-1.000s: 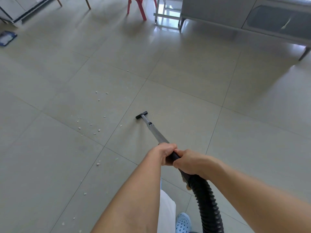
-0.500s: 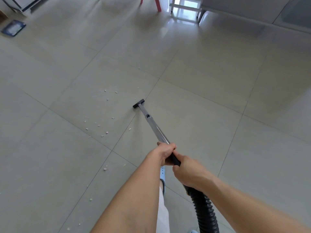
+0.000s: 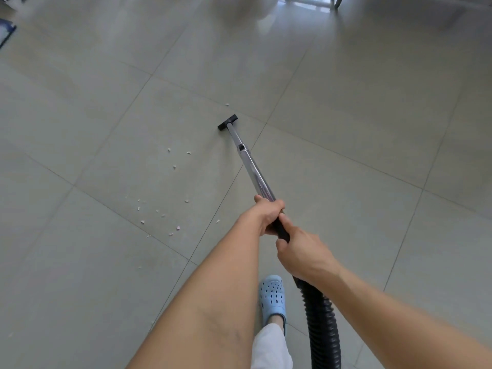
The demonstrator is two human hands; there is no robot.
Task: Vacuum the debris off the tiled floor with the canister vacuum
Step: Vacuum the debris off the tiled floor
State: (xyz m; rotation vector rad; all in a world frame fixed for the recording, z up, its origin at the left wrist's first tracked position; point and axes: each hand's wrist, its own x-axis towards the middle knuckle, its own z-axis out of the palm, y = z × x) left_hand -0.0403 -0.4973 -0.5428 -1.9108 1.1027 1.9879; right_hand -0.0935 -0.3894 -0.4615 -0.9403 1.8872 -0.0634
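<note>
Gripping 1 chrome metal vacuum wand [image 3: 254, 171], the left hand [image 3: 266, 215] wraps its upper end and the right hand [image 3: 300, 253] its black handle above 1 ribbed black hose [image 3: 323, 323], the flat black nozzle [image 3: 227, 122] on smooth grey tiles [image 3: 346, 102] beside roughly 15 white debris chips [image 3: 159, 209], 1 perforated blue clog [image 3: 273, 295] below.

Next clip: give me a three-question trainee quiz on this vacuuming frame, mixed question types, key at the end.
1. True or false: the black nozzle sits right on top of the main scatter of white debris.
2. Multiple choice: what does the right hand grip? A) the chrome wand B) the black handle where the ribbed hose begins C) nothing
3. Fill in: the left hand holds the wand ____ the right hand, nearer the nozzle.

Key: 1 false, the scatter lies left of the wand, nearer the person than the nozzle; 2 B; 3 ahead of.
</note>
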